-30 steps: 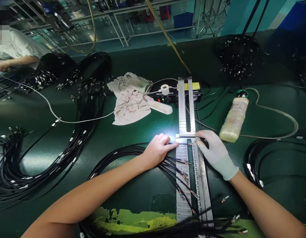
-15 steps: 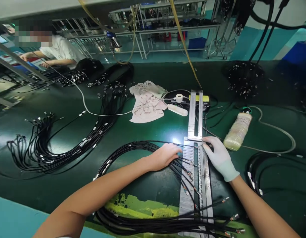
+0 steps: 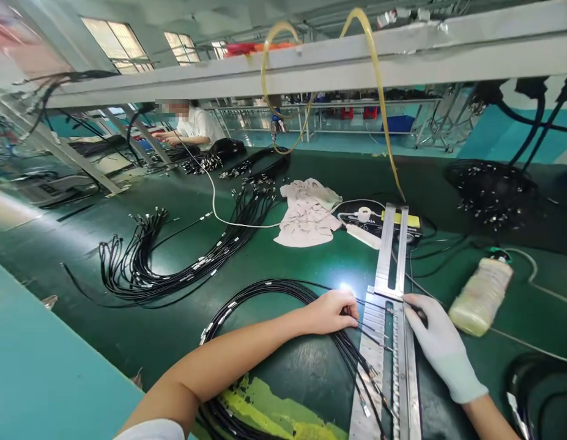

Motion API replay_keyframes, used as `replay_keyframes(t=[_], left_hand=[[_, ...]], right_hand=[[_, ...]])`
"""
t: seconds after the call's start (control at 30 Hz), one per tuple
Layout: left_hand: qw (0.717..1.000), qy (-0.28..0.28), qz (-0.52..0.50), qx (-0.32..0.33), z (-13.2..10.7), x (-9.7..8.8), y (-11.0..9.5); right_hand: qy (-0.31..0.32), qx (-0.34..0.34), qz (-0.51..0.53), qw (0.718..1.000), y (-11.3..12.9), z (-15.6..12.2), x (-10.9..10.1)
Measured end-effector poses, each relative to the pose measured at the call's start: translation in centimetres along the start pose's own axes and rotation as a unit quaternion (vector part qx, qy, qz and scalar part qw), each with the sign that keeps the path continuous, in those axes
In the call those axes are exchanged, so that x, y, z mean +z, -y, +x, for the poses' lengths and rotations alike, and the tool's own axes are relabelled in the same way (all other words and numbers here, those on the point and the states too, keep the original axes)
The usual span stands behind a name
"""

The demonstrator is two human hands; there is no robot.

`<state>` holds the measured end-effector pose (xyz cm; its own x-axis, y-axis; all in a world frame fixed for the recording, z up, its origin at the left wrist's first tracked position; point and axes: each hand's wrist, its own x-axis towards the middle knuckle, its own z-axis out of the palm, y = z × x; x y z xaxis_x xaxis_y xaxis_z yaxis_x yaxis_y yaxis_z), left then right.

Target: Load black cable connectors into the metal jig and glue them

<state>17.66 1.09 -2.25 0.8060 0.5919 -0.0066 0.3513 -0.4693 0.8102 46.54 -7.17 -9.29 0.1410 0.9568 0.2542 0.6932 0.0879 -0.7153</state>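
Observation:
My bare left hand [image 3: 331, 311] rests with fingers curled on a bundle of thin black cables [image 3: 265, 290], beside the left edge of a long slotted metal jig [image 3: 389, 256]. Cable ends with small metal tips [image 3: 370, 366] lie fanned across the jig's ribbed plate. My right hand [image 3: 441, 348], in a white glove, presses its fingers onto the jig's right rail near the top of the ribbed plate. What lies under those fingertips is hidden.
A second cable bundle [image 3: 173, 263] lies left on the green table [image 3: 287, 269]. A crumpled cloth [image 3: 308, 214], a small black control box [image 3: 414, 221], a taped bottle [image 3: 480, 296] and a dark cable heap [image 3: 492, 189] sit behind. Another person [image 3: 191, 125] works far left.
The camera has tilted up and swung left, showing the hall and overhead beam. Both hands stay at the jig, the left fingers curled a little more.

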Motion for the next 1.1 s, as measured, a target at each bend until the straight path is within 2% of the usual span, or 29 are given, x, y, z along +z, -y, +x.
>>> replay_keyframes(t=[0.23, 0.37, 0.53, 0.8, 1.1], left_hand=[[0.997, -0.045, -0.042, -0.047, 1.8, 1.5, 0.5], [0.999, -0.051, -0.01, -0.013, 2.5, 1.1, 0.3], [0.998, -0.014, 0.033, 0.053, 3.5, 0.6, 0.4], [0.993, -0.003, 0.077, 0.09, 4.6, 0.9, 1.3], [0.99, 0.018, 0.075, 0.116, 5.6, 0.6, 1.2]], right_hand=[[-0.009, 0.002, -0.01, 1.0, 1.2, 0.1, -0.4], [-0.007, 0.01, -0.008, 1.0, 1.5, 0.3, -0.5], [-0.014, 0.004, -0.007, 1.0, 2.0, 0.6, -0.6], [-0.018, -0.002, -0.013, 1.0, 2.6, 0.9, -0.9], [-0.017, 0.001, -0.011, 1.0, 2.8, 1.1, -1.0]])
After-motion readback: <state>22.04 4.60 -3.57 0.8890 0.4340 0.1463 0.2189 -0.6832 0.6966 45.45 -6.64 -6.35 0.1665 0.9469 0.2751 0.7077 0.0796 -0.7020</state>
